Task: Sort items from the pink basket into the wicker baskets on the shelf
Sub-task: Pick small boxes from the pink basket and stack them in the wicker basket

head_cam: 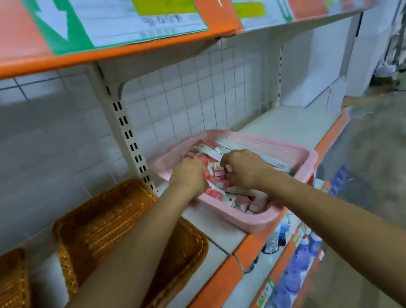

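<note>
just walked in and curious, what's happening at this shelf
A person is reaching both hands into the pink basket on the shelf. The left hand and right hand dig among small red and white packets; blur hides what each holds. Two wicker baskets sit to the left on the same shelf.

This is a shop: tiered white metal shelves with orange front edges [208,281] hang on slotted white uprights [128,133], with rows of purple plastic bottles [300,259] and small price tags [265,294] below.
</note>
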A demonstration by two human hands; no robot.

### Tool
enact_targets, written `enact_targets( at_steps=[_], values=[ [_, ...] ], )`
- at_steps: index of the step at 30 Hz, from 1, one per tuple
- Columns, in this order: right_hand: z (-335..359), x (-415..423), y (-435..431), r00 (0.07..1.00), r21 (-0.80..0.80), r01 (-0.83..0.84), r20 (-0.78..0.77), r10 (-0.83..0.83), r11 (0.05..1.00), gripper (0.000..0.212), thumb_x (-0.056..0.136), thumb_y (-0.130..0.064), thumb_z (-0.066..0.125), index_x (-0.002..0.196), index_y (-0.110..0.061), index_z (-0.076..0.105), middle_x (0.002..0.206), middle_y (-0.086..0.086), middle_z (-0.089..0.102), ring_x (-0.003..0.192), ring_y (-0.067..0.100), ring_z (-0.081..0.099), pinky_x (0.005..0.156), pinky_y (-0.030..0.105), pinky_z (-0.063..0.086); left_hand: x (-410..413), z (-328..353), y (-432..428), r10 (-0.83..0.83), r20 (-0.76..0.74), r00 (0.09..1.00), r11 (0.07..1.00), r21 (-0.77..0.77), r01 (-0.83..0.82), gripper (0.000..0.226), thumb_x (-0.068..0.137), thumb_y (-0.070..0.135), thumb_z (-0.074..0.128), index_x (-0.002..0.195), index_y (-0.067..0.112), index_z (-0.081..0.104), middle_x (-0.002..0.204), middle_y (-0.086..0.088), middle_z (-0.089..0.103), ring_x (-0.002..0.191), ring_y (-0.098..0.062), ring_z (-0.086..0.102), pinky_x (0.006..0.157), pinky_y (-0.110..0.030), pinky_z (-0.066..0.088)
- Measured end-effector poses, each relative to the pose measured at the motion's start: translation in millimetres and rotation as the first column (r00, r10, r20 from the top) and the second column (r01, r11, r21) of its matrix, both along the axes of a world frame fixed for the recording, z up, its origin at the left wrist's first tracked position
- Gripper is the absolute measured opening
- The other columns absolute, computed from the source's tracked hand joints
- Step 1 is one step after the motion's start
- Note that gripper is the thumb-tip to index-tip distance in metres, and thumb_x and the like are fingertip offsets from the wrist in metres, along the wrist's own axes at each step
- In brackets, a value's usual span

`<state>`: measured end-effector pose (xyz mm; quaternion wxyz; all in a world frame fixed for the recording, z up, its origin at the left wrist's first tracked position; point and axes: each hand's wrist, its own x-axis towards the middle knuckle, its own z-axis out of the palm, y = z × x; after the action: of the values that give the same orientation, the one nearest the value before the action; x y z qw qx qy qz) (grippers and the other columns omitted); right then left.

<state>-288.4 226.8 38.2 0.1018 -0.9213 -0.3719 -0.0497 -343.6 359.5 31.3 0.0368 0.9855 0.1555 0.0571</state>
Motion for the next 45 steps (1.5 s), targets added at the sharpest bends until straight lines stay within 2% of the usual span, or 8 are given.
enact_targets(
  at_steps=[10, 13, 23, 31, 35, 39, 42, 45],
  values=[
    [3, 55, 36, 0.967, -0.240, -0.244, -0.138, 0.216, 0.940, 0.039, 0.086, -0.013, 0.058, 0.124, -0.018, 0.056, 0.124, 0.009, 0.060, 0.113, 0.028, 0.054, 0.089, 0.029, 0.041, 33, -6, 29, -0.066, -0.119, 0.991, 0.995, -0.077, 0.057, 0.026, 0.086, 0.026, 0.063, 0.070, 0.025, 0.044, 0.070, 0.008, 0.049, 0.070, -0.014, 0.049, 0.052, -0.020, 0.031],
    [3, 64, 42, 0.951, -0.310, -0.305, -0.140, 0.275, 0.900, 0.041, 0.086, -0.012, 0.058, 0.126, -0.016, 0.054, 0.126, 0.009, 0.058, 0.115, 0.028, 0.053, 0.093, 0.031, 0.042, 37, -3, 32, -0.087, -0.159, 0.983, 0.986, -0.157, 0.062, 0.009, 0.086, 0.026, 0.065, 0.088, 0.023, 0.056, 0.087, 0.005, 0.059, 0.078, -0.015, 0.054, 0.065, -0.023, 0.040],
    [-5, 90, 50, 0.899, -0.385, -0.429, -0.098, 0.427, 0.817, 0.036, 0.083, -0.012, 0.065, 0.118, -0.012, 0.061, 0.116, 0.008, 0.064, 0.106, 0.026, 0.059, 0.089, 0.031, 0.047, 50, -11, 23, 0.070, -0.211, 0.975, 0.993, -0.074, -0.088, 0.046, 0.074, 0.062, 0.062, 0.105, 0.028, 0.064, 0.105, 0.001, 0.067, 0.092, -0.021, 0.061, 0.084, -0.037, 0.053],
    [-7, 93, 37, 0.896, -0.259, -0.440, -0.193, 0.400, 0.860, 0.033, 0.080, -0.012, 0.067, 0.113, -0.012, 0.063, 0.115, 0.008, 0.063, 0.104, 0.026, 0.059, 0.091, 0.036, 0.049, 54, -11, -1, 0.194, -0.087, 0.977, 0.980, 0.058, -0.190, 0.041, 0.076, 0.042, 0.068, 0.110, 0.020, 0.058, 0.108, -0.004, 0.065, 0.098, -0.026, 0.062, 0.083, -0.037, 0.054],
    [-2, 89, 30, 0.895, -0.241, -0.439, -0.195, 0.400, 0.865, 0.018, 0.079, -0.019, 0.070, 0.075, -0.014, 0.054, 0.081, 0.002, 0.058, 0.084, 0.023, 0.056, 0.074, 0.031, 0.047, 55, -11, -13, 0.251, -0.005, 0.968, 0.966, 0.055, -0.251, 0.023, 0.077, 0.034, 0.066, 0.096, 0.022, 0.061, 0.101, -0.003, 0.066, 0.094, -0.025, 0.062, 0.076, -0.033, 0.048],
    [11, 81, 20, 0.915, -0.216, -0.399, -0.145, 0.375, 0.891, 0.035, 0.081, -0.017, 0.067, 0.063, -0.018, 0.037, 0.070, -0.002, 0.043, 0.079, 0.020, 0.048, 0.066, 0.029, 0.038, 50, -7, -20, 0.294, 0.123, 0.948, 0.956, -0.040, -0.291, 0.016, 0.076, 0.024, 0.068, 0.077, 0.024, 0.052, 0.093, -0.001, 0.067, 0.088, -0.024, 0.061, 0.069, -0.030, 0.044],
    [22, 79, 11, 0.919, -0.135, -0.387, -0.144, 0.368, 0.912, 0.012, 0.085, -0.018, 0.063, 0.088, -0.011, 0.054, 0.081, 0.001, 0.050, 0.083, 0.022, 0.050, 0.068, 0.030, 0.040, 46, -2, -24, 0.332, 0.267, 0.905, 0.932, -0.241, -0.271, 0.013, 0.080, 0.018, 0.063, 0.087, 0.019, 0.052, 0.089, -0.003, 0.065, 0.084, -0.024, 0.061, 0.067, -0.029, 0.046],
    [29, 80, 1, 0.924, -0.026, -0.353, -0.165, 0.345, 0.935, 0.026, 0.085, -0.021, 0.065, 0.109, -0.013, 0.055, 0.102, 0.005, 0.060, 0.091, 0.024, 0.057, 0.074, 0.032, 0.048, 39, 2, -29, 0.422, 0.353, 0.835, 0.838, -0.503, -0.211, 0.013, 0.086, 0.012, 0.058, 0.098, 0.016, 0.053, 0.086, 0.001, 0.062, 0.081, -0.020, 0.061, 0.066, -0.027, 0.049]
  ],
)
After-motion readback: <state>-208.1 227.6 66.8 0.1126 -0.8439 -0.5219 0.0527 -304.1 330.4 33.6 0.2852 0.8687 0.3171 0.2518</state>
